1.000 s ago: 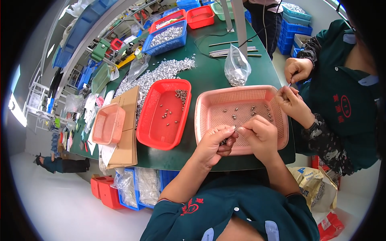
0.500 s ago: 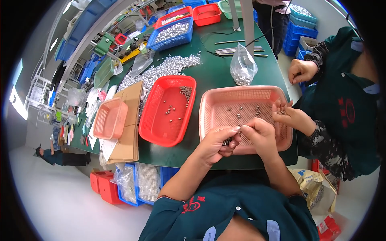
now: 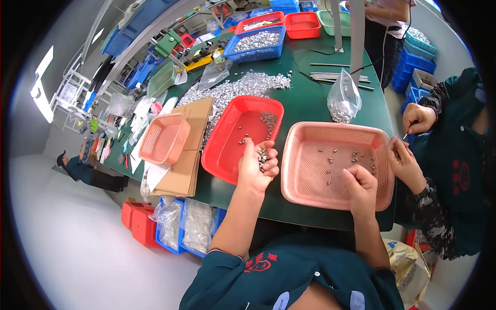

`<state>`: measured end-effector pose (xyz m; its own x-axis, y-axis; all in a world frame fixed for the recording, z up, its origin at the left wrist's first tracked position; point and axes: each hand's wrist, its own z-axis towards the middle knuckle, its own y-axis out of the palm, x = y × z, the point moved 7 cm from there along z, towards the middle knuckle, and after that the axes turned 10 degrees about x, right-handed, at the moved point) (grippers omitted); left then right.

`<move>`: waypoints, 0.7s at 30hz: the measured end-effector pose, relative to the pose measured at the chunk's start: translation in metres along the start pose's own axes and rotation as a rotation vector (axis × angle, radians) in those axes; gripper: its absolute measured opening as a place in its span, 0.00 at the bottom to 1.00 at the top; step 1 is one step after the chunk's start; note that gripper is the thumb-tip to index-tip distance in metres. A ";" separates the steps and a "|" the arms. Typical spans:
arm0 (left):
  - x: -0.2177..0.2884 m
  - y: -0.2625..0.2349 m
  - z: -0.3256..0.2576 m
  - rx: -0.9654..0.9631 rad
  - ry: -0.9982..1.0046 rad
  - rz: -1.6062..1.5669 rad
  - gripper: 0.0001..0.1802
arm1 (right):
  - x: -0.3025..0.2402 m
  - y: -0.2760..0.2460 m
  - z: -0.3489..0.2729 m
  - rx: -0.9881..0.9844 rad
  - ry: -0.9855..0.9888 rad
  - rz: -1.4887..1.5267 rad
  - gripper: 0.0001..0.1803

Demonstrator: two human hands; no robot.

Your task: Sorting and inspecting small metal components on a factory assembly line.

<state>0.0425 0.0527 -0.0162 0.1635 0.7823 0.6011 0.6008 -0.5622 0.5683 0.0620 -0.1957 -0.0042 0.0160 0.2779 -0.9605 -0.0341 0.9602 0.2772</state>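
My left hand (image 3: 259, 164) is turned palm up over the near right edge of the red basket (image 3: 223, 150). Its curled fingers hold a handful of small shiny metal parts (image 3: 262, 158). More such parts lie inside that basket, mostly heaped in its far right corner. My right hand (image 3: 360, 187) is above the near right part of the pink basket (image 3: 305, 178), thumb and fingers closed together; whatever they may hold cannot be seen. Several loose metal parts (image 3: 355, 155) are scattered over the pink basket's perforated floor.
At right, a co-worker's hand (image 3: 407, 164) is beside the pink basket's rim. A clear bag of parts (image 3: 342, 101) stands behind it. A silvery heap (image 3: 243, 85) lies beyond the red basket. Left are cardboard (image 3: 188, 155) and a small pink basket (image 3: 164, 138) on it.
My hands were together over the pink basket; now they are apart. The left has moved left to the red basket and loosened, showing the metal parts. The whole view has shifted.
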 end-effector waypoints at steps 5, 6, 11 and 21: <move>-0.047 0.032 -0.018 -0.178 -0.189 0.184 0.21 | -0.002 0.005 -0.001 0.029 -0.072 -0.083 0.04; -0.056 0.036 -0.021 -0.211 -0.223 0.235 0.18 | 0.001 0.004 -0.001 0.046 -0.066 -0.090 0.04; -0.084 0.050 -0.035 -0.363 -0.349 0.213 0.13 | -0.004 0.003 -0.001 0.043 -0.193 -0.177 0.05; -0.095 0.053 -0.032 -0.350 -0.329 0.174 0.09 | -0.010 0.003 0.003 0.038 -0.213 -0.188 0.05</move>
<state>0.0337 -0.0601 -0.0252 0.5089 0.6808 0.5268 0.2539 -0.7035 0.6638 0.0650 -0.1952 0.0060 0.2278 0.0906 -0.9695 0.0264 0.9947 0.0992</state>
